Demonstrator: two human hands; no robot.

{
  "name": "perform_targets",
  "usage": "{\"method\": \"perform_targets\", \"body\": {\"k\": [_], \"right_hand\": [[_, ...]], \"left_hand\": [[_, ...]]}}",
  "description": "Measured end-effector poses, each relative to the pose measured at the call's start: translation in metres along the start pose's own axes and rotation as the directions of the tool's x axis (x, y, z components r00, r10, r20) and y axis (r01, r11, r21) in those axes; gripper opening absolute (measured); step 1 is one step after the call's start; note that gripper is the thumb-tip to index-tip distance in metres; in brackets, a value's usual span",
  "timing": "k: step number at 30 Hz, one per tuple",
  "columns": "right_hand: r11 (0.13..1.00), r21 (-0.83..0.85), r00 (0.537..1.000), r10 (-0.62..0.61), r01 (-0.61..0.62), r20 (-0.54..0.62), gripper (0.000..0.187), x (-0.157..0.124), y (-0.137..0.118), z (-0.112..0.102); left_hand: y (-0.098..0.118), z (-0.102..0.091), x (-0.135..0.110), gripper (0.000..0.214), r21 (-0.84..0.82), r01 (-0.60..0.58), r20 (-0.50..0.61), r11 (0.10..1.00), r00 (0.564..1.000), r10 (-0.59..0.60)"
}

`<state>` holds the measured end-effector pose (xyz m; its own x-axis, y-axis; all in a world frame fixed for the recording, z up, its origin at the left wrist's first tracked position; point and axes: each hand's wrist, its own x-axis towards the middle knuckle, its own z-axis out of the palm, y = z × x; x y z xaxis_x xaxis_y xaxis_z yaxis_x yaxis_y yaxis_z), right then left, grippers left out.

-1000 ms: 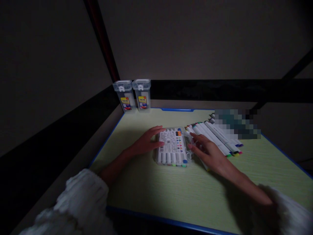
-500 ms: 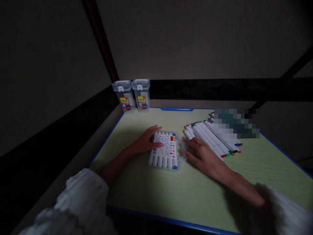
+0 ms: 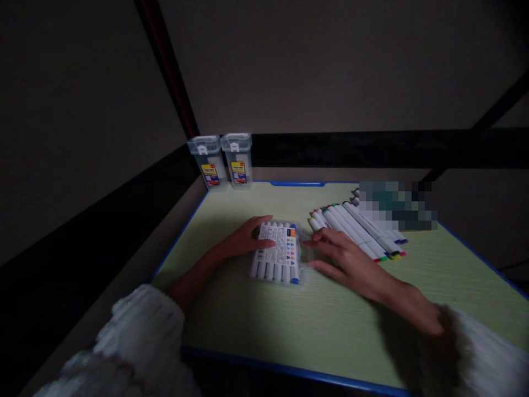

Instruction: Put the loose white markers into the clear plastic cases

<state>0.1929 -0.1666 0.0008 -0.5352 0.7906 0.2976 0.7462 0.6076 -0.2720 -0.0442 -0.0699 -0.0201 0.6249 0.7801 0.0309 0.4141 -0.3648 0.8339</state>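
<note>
Status: marker pack point(image 3: 276, 253) lies flat on the green table point(image 3: 289, 325), about centre, label side up.

Delta vs 1 s ago: the pack has slid left, off the row of loose markers point(image 3: 359, 231). It was hard up against that row; now bare table shows between them. Vs 0.5 s ago the pack has barely moved, so I read the slide as finished.

The left hand point(image 3: 243, 240) is flat, with its fingers lying over the pack's far-left corner and not curled round it. It holds the same spot relative to the pack in all 3 frames, so it has travelled with it.

The right hand point(image 3: 347, 262) is open with fingers spread, tips touching the clear wrap at the pack's right edge. 1 s ago it lay over the near ends of the loose markers; now it is off most of them, just beside the nearest one. Whether the thumb is tucked under the wrap I cannot tell, too dark.

Net: the 2 hands are apart, 1 on each side of the pack. Both are in contact and neither is clamped on it. My read: the pack is bracketed and steadied, and handled separately from the row.

Rest: 2 clear cases point(image 3: 221, 160) stand upright side by side at the far-left corner, lids shut, unmoved. Both arms are in white fuzzy sleeves point(image 3: 140, 331).
</note>
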Motion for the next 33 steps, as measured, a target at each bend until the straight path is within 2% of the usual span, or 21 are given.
{"method": "perform_targets", "body": {"k": [2, 4, 16, 24, 29, 33], "right_hand": [[0.995, 0.003, 0.993, -0.099, 0.099, 0.06, 0.039, 0.0, 0.002, -0.004], [0.991, -0.016, 0.988, -0.132, 0.134, 0.077, 0.043, -0.001, 0.005, -0.006], [0.986, -0.081, 0.986, -0.14, 0.147, 0.088, 0.038, 0.001, 0.011, 0.002], [0.974, -0.089, 0.977, -0.201, 0.207, 0.066, 0.034, 0.006, 0.0, 0.015], [0.977, -0.015, 0.974, -0.212, 0.214, 0.076, 0.034, 0.007, -0.003, 0.017], [0.977, 0.1, 0.972, -0.2, 0.188, 0.127, 0.03, 0.008, -0.004, 0.014]], "left_hand": [[0.0, 0.0, 0.0, 0.073, -0.003, 0.004, 0.001, 1.0, 1.0, -0.004], [-0.001, 0.0, 0.001, 0.074, -0.005, 0.008, 0.004, 1.0, 1.0, -0.008], [-0.001, 0.0, 0.001, 0.069, -0.041, -0.016, 0.008, 0.999, 1.0, 0.016], [0.0, -0.002, 0.001, 0.075, -0.204, 0.018, 0.032, 0.979, 0.999, -0.012], [0.0, 0.0, 0.003, 0.076, -0.272, 0.07, 0.046, 0.96, 0.997, -0.06], [0.0, 0.001, 0.003, 0.074, -0.281, 0.068, 0.062, 0.957, 0.997, -0.053]]}}
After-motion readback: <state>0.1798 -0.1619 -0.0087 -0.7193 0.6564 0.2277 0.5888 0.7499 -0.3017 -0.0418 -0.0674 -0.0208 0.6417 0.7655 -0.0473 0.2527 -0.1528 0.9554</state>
